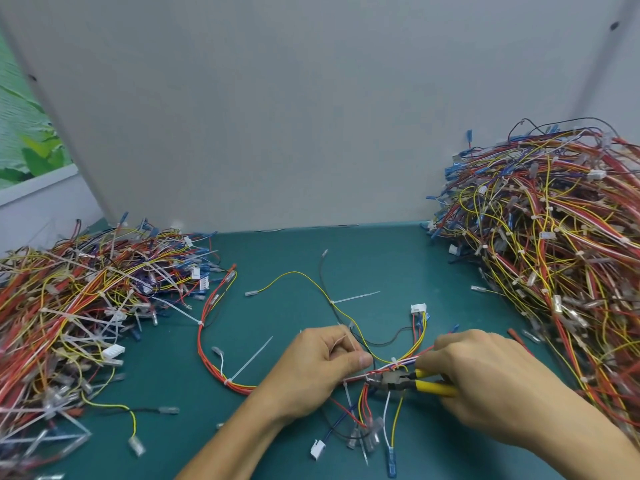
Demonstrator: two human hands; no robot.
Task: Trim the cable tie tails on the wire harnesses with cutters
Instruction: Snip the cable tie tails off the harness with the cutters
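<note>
One wire harness (221, 362) of red, yellow and black wires lies spread over the green table (180, 427). My left hand (322, 368) pinches its bundle between thumb and fingers near the middle. My right hand (485, 379) grips yellow-handled cutters (415, 381), whose grey jaws sit at the bundle just right of my left thumb. Untrimmed white cable tie tails (251, 358) stick out of the harness at the left, and another tail (356, 297) juts out higher up. A white connector (418, 309) ends one branch.
A big heap of harnesses (554, 265) rises at the right against the grey wall (277, 116). A lower heap with long tie tails (79, 313) covers the left of the table. Loose terminals and a white plug (318, 449) lie near the front edge.
</note>
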